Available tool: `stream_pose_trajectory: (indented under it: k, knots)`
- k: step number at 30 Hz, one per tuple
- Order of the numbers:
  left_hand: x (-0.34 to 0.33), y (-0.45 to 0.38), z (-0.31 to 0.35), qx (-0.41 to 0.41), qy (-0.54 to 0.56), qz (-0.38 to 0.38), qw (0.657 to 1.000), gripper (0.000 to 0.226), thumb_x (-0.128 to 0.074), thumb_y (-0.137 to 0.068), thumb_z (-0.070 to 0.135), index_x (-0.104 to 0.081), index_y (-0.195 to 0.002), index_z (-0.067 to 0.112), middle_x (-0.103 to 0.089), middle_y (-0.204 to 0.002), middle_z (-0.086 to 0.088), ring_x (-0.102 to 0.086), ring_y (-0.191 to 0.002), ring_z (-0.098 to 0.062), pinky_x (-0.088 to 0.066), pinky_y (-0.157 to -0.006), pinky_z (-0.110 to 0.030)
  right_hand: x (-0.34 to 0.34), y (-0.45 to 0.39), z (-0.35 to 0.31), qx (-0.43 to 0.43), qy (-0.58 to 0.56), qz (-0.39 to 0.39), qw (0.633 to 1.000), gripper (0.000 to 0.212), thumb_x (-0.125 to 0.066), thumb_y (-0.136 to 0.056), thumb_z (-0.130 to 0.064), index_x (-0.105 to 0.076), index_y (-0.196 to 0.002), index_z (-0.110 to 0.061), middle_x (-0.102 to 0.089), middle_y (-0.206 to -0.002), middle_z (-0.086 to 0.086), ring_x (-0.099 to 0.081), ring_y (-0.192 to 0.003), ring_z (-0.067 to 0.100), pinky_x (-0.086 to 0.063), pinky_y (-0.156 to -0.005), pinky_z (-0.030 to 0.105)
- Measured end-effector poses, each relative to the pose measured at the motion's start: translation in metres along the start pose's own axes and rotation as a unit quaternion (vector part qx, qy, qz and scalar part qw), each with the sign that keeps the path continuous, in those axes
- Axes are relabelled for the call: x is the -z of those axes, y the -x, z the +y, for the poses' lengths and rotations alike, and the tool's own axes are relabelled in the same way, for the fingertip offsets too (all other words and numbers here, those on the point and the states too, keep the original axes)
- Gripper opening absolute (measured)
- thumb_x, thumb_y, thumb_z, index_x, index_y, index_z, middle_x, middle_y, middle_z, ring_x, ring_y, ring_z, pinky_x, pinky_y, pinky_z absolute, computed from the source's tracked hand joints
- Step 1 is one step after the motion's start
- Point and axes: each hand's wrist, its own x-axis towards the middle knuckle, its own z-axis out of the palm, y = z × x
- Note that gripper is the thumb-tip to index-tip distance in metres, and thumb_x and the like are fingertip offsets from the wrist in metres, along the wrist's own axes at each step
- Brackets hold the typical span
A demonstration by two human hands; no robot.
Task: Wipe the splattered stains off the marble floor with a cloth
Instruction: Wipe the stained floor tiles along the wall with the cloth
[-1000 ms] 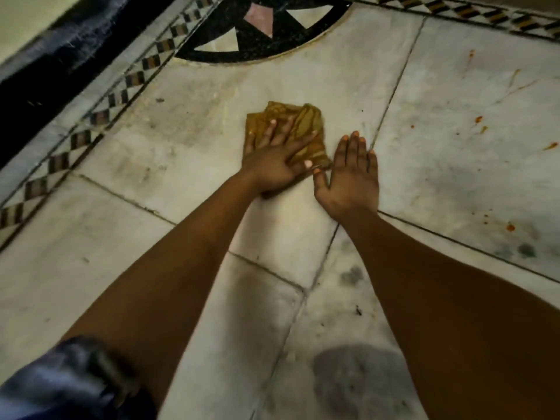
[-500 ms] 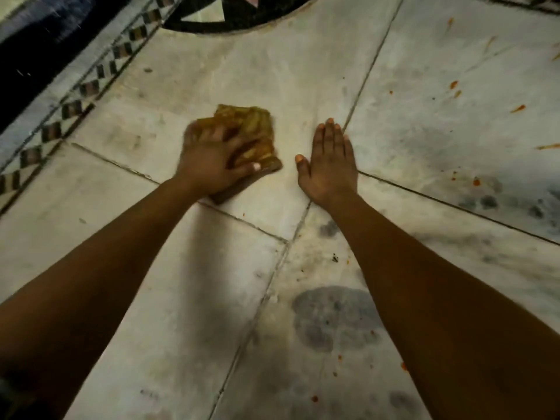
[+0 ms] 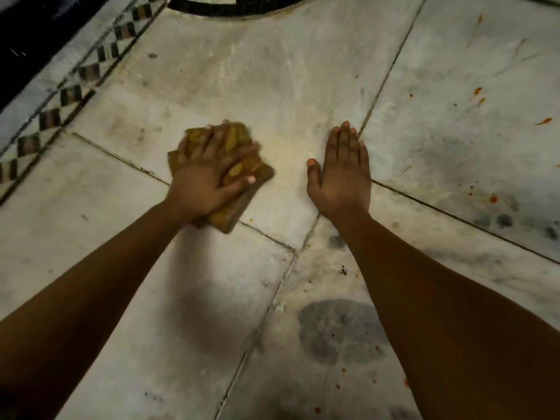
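Note:
A folded mustard-yellow cloth (image 3: 232, 214) lies on the white marble floor (image 3: 272, 86), across a tile joint left of centre. My left hand (image 3: 206, 174) presses down on it with fingers spread, and the cloth bulges up between them. To the right of the cloth, my right hand (image 3: 341, 174) rests flat on the bare floor, fingers straight and together. Orange-red splatter stains (image 3: 493, 199) dot the tile at the right, with more specks (image 3: 477, 91) farther back and one tiny speck (image 3: 251, 220) beside the cloth.
A checkered inlay border (image 3: 69, 95) runs along the left, with a dark strip beyond it. A black round inlay (image 3: 236, 7) is at the top edge. Grey smudges (image 3: 339, 331) and small red dots (image 3: 317, 409) mark the near tiles between my arms.
My left hand has slid the cloth to the left and toward me, away from my right hand. The right hand stays planted flat on the floor.

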Motion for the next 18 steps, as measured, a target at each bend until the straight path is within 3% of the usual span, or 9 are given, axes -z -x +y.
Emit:
stream_pose_trajectory:
  k: [3,6,11,15,18]
  knots:
    - [0.006,-0.021,-0.033,0.132,0.013,0.005,0.991,0.065,-0.028,-0.081,0.072,-0.017,-0.142,0.051,-0.007,-0.159,-0.007,-0.007,-0.144,-0.033,-0.004,-0.112,-0.058,-0.002,0.0,-0.001,-0.002,0.0,0.006,1.0,0.071,-0.019,-0.091,-0.042,-0.01,-0.149,-0.002,-0.007,-0.157,0.017,-0.005,-0.146,0.027,-0.001,-0.117,0.036]
    - [0.009,-0.067,-0.016,0.228,0.04,-0.009,0.973,0.065,-0.03,-0.088,0.068,-0.015,-0.146,0.043,0.001,-0.158,-0.013,0.0,-0.144,-0.037,0.003,-0.111,-0.061,-0.002,0.0,0.0,-0.002,0.0,0.009,1.0,0.071,-0.02,-0.092,-0.043,-0.01,-0.149,-0.002,-0.007,-0.157,0.017,-0.005,-0.146,0.027,-0.002,-0.117,0.036]
    - [-0.011,-0.044,0.061,0.11,0.014,-0.004,0.994,0.065,-0.023,-0.084,0.072,-0.017,-0.144,0.048,-0.001,-0.159,-0.01,-0.003,-0.144,-0.036,0.001,-0.111,-0.06,-0.001,0.0,0.0,0.004,0.009,0.005,1.0,0.072,-0.018,-0.089,-0.042,-0.009,-0.149,-0.002,-0.006,-0.157,0.017,-0.005,-0.146,0.027,-0.001,-0.116,0.036]
    - [-0.015,0.043,0.054,0.036,0.002,0.011,0.999,0.062,-0.019,-0.082,0.07,-0.019,-0.141,0.052,-0.009,-0.158,-0.009,-0.009,-0.144,-0.035,-0.006,-0.111,-0.058,0.001,0.0,0.0,0.001,0.013,-0.003,1.0,0.069,-0.02,-0.093,-0.041,-0.008,-0.149,-0.002,-0.005,-0.157,0.018,-0.004,-0.146,0.028,-0.001,-0.117,0.037]
    - [-0.008,0.044,0.011,0.106,-0.005,0.008,0.994,0.068,-0.02,-0.081,0.072,-0.018,-0.144,0.047,-0.008,-0.159,-0.007,-0.01,-0.144,-0.032,-0.006,-0.112,-0.056,0.0,0.0,0.0,0.001,0.012,-0.009,1.0,0.066,-0.026,-0.098,-0.039,-0.005,-0.149,-0.002,-0.002,-0.158,0.017,-0.002,-0.146,0.027,0.0,-0.117,0.036]
